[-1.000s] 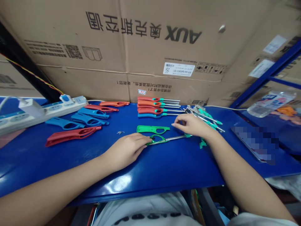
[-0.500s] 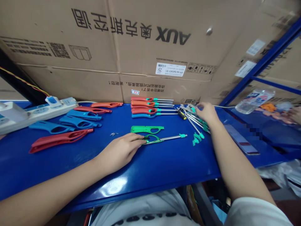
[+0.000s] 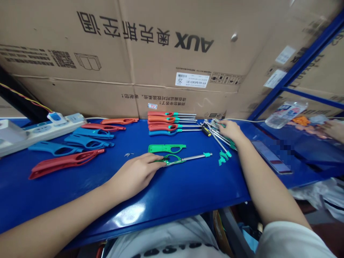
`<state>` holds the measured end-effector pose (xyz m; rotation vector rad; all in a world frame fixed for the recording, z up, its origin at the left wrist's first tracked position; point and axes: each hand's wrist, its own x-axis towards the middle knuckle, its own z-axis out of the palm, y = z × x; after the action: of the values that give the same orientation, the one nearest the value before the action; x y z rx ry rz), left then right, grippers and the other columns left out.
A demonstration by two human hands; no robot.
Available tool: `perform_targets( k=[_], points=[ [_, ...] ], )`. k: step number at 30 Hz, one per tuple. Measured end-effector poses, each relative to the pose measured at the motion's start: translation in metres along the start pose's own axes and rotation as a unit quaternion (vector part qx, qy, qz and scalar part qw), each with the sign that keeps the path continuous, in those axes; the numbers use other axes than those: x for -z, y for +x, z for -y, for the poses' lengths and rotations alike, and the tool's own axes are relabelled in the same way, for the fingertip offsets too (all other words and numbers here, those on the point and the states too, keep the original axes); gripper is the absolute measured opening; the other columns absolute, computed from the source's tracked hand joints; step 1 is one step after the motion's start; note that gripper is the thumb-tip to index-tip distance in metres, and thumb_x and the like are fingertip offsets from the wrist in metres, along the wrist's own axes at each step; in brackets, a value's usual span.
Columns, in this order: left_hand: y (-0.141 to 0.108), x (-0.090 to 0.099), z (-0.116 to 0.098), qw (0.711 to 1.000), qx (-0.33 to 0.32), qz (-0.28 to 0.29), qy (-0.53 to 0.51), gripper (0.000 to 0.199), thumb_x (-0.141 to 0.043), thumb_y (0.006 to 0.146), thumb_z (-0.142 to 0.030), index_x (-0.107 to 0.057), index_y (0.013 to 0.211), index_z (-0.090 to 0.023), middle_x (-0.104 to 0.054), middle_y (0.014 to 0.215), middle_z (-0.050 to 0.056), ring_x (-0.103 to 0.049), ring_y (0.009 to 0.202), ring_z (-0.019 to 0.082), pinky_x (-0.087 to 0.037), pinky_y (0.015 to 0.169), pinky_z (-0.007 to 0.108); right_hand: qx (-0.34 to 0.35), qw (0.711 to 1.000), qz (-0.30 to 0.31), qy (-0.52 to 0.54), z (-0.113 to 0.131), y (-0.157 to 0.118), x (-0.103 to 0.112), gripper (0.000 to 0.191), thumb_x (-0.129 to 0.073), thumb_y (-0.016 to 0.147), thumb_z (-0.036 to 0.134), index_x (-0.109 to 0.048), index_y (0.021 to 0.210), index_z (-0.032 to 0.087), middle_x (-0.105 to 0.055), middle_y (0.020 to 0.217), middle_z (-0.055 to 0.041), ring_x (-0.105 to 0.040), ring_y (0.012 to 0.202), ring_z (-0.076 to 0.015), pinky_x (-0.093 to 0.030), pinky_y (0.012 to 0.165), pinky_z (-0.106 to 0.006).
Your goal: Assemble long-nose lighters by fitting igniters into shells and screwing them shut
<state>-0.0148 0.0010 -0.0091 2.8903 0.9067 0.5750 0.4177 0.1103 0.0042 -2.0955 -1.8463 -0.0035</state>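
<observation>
My left hand (image 3: 135, 172) is closed on the handle of a green gas lighter (image 3: 176, 160), whose metal tube (image 3: 195, 156) points right with a teal piece near its tip. The fingers cover the handle's rear part. Just behind it lies a loose green handle half (image 3: 158, 148). My right hand (image 3: 232, 130) reaches into a heap of metal lighter tubes (image 3: 219, 137), its fingertips pinched among them; what they hold is hidden. Small teal parts (image 3: 223, 157) lie in front of the heap. A yellow-and-black screwdriver (image 3: 206, 131) rests at its left side.
Several assembled lighters (image 3: 162, 122) are stacked at the back. Red, orange and blue handle shells (image 3: 91, 141) lie left, near a power strip (image 3: 44, 130). Tiny screws (image 3: 129, 154) sit mid-table. At right are a phone (image 3: 271, 157), a bottle (image 3: 286, 113) and another person's hand (image 3: 334, 129).
The view has shifted slightly. My right hand has moved a little within the tube heap, its fingertips now lower and closer together. My left hand stays on the green lighter.
</observation>
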Motion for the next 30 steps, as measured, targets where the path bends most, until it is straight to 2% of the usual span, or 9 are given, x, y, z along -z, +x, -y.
perform_targets(
  k=[3,5,10,13,16,21,24,27,30],
  points=[
    [0.0,0.001,0.0,1.0,0.004,0.007,-0.001,0.036,-0.045,0.098,-0.013,-0.069,0.123,-0.025,-0.069,0.127,0.006,-0.067,0.114,0.023,-0.059,0.091,0.037,-0.011,0.997,-0.047,0.053,0.011,-0.002,0.008,0.034,-0.055,0.088,0.024,-0.072,0.115,0.014,-0.069,0.126,-0.0191,-0.062,0.119,-0.0339,-0.046,0.102,-0.047],
    [0.001,0.001,-0.001,1.0,0.006,0.008,-0.003,0.036,-0.046,0.098,-0.013,-0.07,0.122,-0.025,-0.069,0.127,0.007,-0.067,0.114,0.024,-0.059,0.091,0.037,0.001,0.994,-0.06,0.094,0.021,-0.004,0.012,0.034,-0.052,0.088,0.023,-0.07,0.116,0.014,-0.07,0.123,-0.0169,-0.066,0.111,-0.0298,-0.05,0.099,-0.043],
    [0.001,0.002,-0.001,1.0,0.007,-0.001,-0.009,0.035,-0.047,0.097,-0.012,-0.071,0.119,-0.024,-0.071,0.125,0.006,-0.067,0.113,0.024,-0.058,0.094,0.038,0.053,0.983,-0.042,0.172,0.051,-0.016,0.014,0.036,-0.055,0.089,0.033,-0.067,0.119,0.017,-0.072,0.116,-0.0137,-0.069,0.096,-0.0249,-0.055,0.088,-0.039],
    [0.001,0.001,-0.001,1.0,0.009,-0.007,-0.015,0.035,-0.047,0.097,-0.012,-0.072,0.118,-0.025,-0.071,0.125,0.006,-0.068,0.112,0.023,-0.058,0.093,0.037,0.139,0.969,0.0,0.204,0.067,-0.028,0.014,0.035,-0.056,0.089,0.033,-0.064,0.121,0.021,-0.07,0.113,-0.0112,-0.067,0.098,-0.0245,-0.054,0.09,-0.04],
    [0.002,0.002,-0.001,1.0,0.014,-0.006,-0.021,0.033,-0.049,0.097,-0.014,-0.072,0.117,-0.025,-0.071,0.124,0.006,-0.068,0.112,0.023,-0.058,0.093,0.037,0.222,0.948,0.089,0.211,0.084,-0.042,0.012,0.027,-0.06,0.088,0.033,-0.066,0.113,0.024,-0.069,0.111,-0.0093,-0.066,0.095,-0.0233,-0.054,0.091,-0.041],
    [0.003,0.004,-0.005,1.0,0.016,-0.009,-0.022,0.027,-0.053,0.098,-0.026,-0.074,0.116,-0.025,-0.072,0.121,0.006,-0.068,0.111,0.024,-0.059,0.093,0.039,0.236,0.925,0.196,0.226,0.113,-0.061,0.007,0.021,-0.058,0.09,0.034,-0.067,0.105,0.022,-0.072,0.092,-0.0065,-0.068,0.081,-0.0203,-0.054,0.077,-0.036],
    [0.004,0.003,-0.005,0.999,0.017,-0.022,-0.017,0.027,-0.052,0.099,-0.03,-0.075,0.113,-0.025,-0.073,0.118,0.005,-0.069,0.11,0.024,-0.059,0.091,0.039,0.228,0.915,0.242,0.229,0.121,-0.067,0.008,0.017,-0.061,0.088,0.034,-0.062,0.098,0.02,-0.069,0.078,-0.0031,-0.067,0.07,-0.0177,-0.053,0.068,-0.031],
    [0.003,0.001,-0.003,0.999,0.014,-0.031,-0.012,0.027,-0.051,0.101,-0.03,-0.075,0.111,-0.026,-0.073,0.118,0.005,-0.069,0.108,0.024,-0.06,0.089,0.038,0.212,0.913,0.253,0.239,0.118,-0.067,0.011,0.02,-0.067,0.085,0.037,-0.056,0.092,0.022,-0.065,0.069,0.0008,-0.066,0.063,-0.0171,-0.05,0.062,-0.029],
    [0.004,-0.001,-0.001,0.999,0.007,-0.037,-0.009,0.027,-0.05,0.101,-0.029,-0.076,0.109,-0.025,-0.074,0.117,0.005,-0.07,0.106,0.024,-0.06,0.088,0.039,0.235,0.929,0.212,0.191,0.11,-0.062,0.012,0.025,-0.07,0.084,0.041,-0.052,0.083,0.023,-0.062,0.068,0.0013,-0.061,0.063,-0.0164,-0.046,0.062,-0.029]
  ],
)
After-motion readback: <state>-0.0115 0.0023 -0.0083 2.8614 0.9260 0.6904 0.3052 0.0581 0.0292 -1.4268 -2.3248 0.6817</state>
